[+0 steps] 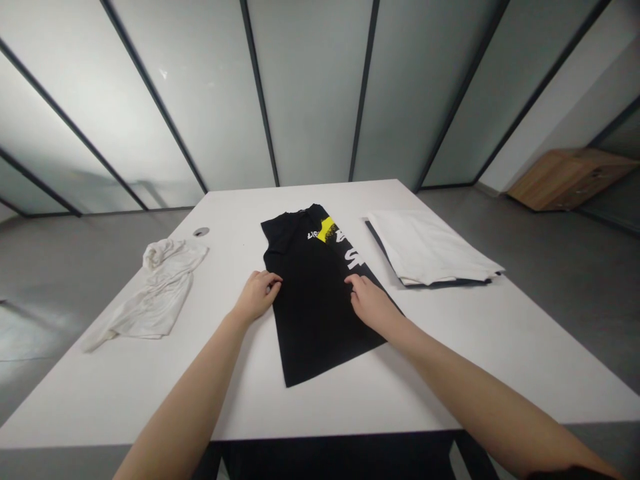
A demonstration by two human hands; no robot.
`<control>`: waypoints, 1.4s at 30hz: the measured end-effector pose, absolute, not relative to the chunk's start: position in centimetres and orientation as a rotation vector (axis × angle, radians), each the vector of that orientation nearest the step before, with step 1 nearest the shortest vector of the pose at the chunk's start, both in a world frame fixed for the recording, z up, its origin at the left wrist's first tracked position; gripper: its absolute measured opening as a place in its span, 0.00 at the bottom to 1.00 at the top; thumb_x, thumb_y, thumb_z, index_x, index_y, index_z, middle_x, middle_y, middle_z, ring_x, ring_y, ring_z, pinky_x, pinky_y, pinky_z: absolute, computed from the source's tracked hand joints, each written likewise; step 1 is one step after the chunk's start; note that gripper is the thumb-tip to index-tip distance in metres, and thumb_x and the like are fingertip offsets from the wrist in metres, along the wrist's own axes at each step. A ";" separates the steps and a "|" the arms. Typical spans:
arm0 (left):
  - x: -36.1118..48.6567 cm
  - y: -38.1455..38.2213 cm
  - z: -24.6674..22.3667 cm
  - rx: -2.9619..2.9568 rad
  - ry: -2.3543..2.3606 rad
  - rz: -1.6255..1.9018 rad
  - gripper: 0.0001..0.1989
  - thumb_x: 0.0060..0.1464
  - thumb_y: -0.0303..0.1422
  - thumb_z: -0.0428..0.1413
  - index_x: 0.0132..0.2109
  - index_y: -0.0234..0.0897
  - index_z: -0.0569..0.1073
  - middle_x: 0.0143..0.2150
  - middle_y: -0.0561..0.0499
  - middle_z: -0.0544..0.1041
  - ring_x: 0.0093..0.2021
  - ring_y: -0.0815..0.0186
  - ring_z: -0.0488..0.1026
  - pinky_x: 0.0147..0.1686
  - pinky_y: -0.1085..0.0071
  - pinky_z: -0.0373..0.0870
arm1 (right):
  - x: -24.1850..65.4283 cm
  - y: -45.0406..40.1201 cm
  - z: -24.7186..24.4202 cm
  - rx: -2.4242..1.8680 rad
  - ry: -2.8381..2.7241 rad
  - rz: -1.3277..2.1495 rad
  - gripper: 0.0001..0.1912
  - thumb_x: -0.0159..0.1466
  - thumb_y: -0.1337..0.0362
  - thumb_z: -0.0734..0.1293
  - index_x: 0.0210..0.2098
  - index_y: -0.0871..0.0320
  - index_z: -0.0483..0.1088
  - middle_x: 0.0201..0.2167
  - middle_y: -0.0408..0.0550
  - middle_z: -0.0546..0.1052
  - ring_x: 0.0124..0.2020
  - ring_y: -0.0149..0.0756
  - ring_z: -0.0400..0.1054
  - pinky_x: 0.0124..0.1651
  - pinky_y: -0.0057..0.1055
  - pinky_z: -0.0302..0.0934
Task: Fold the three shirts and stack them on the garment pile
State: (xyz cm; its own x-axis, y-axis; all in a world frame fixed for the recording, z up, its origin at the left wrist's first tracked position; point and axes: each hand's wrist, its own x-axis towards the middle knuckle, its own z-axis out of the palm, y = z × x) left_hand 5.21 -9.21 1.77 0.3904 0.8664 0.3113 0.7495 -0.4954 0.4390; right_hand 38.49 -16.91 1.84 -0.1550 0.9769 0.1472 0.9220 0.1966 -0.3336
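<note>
Fingers (273, 283) of the left hand (256, 297) are curled and partly closed, tips on the left edge of a black T-shirt (315, 320). Can't tell if they're pinching cloth or just resting. Right hand (370, 305): same story, its fingers (353, 283) partly closed, tips on the shirt's right side. Shirt lies flat on the white tabletop (320, 407), under and between both sets of fingers, apparently folded lengthwise, collar end pointing away. White lettering and a yellow patch sit just beyond the right fingertips. Left of the left fingers, well apart: crumpled white cloth (155, 290). Right of the right fingers, near: folded white garment (430, 247) on top of a dark garment (374, 235). Further right, past the tabletop, on the grey floor (565, 267): wooden cabinet (570, 177).
</note>
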 end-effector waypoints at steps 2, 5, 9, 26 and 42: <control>5.2 -9.2 1.7 2.424 1.437 0.740 0.13 0.66 0.38 0.52 0.45 0.44 0.83 0.39 0.44 0.82 0.45 0.51 0.77 0.54 0.51 0.72 | 38.7 -16.9 1.9 -1.760 -2.164 0.248 0.21 0.73 0.73 0.59 0.62 0.57 0.71 0.53 0.57 0.78 0.51 0.46 0.77 0.53 0.38 0.69; 5.1 -9.1 1.4 2.436 1.440 0.731 0.14 0.66 0.38 0.52 0.46 0.43 0.83 0.42 0.44 0.82 0.46 0.51 0.77 0.56 0.51 0.72 | 38.9 -16.9 2.2 -1.731 -2.212 0.261 0.20 0.74 0.71 0.59 0.60 0.56 0.73 0.53 0.55 0.78 0.48 0.44 0.78 0.49 0.37 0.69; 4.7 -8.6 0.7 2.444 1.543 0.749 0.15 0.67 0.39 0.53 0.51 0.43 0.82 0.51 0.41 0.81 0.54 0.49 0.76 0.61 0.49 0.70 | 38.6 -17.4 3.0 -1.737 -2.282 0.327 0.15 0.73 0.70 0.62 0.53 0.54 0.78 0.49 0.51 0.80 0.43 0.42 0.78 0.45 0.35 0.70; 5.3 -8.3 2.9 2.475 1.820 0.311 0.25 0.66 0.36 0.48 0.62 0.39 0.82 0.58 0.35 0.79 0.58 0.41 0.75 0.60 0.45 0.72 | 35.3 -20.1 2.8 -1.282 -2.600 0.370 0.26 0.75 0.60 0.68 0.70 0.57 0.72 0.74 0.59 0.68 0.74 0.57 0.62 0.75 0.55 0.58; 7.0 -14.0 8.8 2.132 2.139 -0.356 0.24 0.72 0.42 0.46 0.46 0.35 0.84 0.47 0.29 0.85 0.50 0.40 0.84 0.46 0.52 0.77 | 36.2 -19.2 4.1 -1.071 -2.584 0.511 0.10 0.75 0.64 0.67 0.46 0.55 0.83 0.52 0.54 0.82 0.55 0.46 0.76 0.61 0.45 0.68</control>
